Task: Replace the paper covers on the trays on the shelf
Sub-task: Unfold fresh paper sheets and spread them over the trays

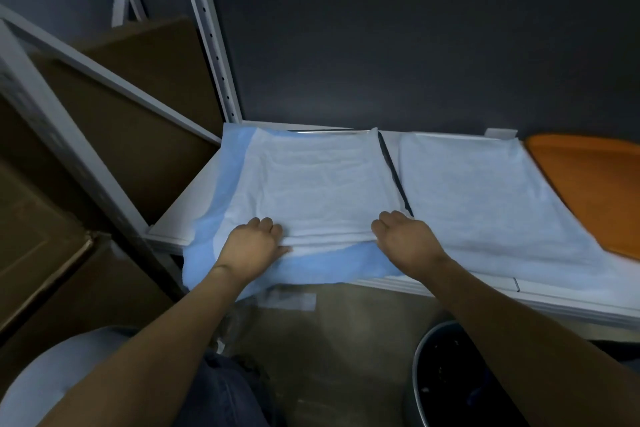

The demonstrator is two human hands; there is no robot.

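A white-and-blue paper cover (311, 184) lies over the left tray on the white shelf (180, 215). The tray's dark rim (394, 173) shows along its right side. The cover's blue border hangs over the shelf's front edge. My left hand (254, 244) grips the cover's front edge at its left, fingers curled over the fold. My right hand (405, 236) grips the same edge near the tray's front right corner. A second white paper cover (485, 198) lies spread over the tray to the right.
An orange tray (588, 184) sits at the far right of the shelf. Cardboard boxes (69, 253) stand left of the white shelf post (211, 35). A dark round bin (450, 378) stands on the floor below the shelf. A dark wall backs the shelf.
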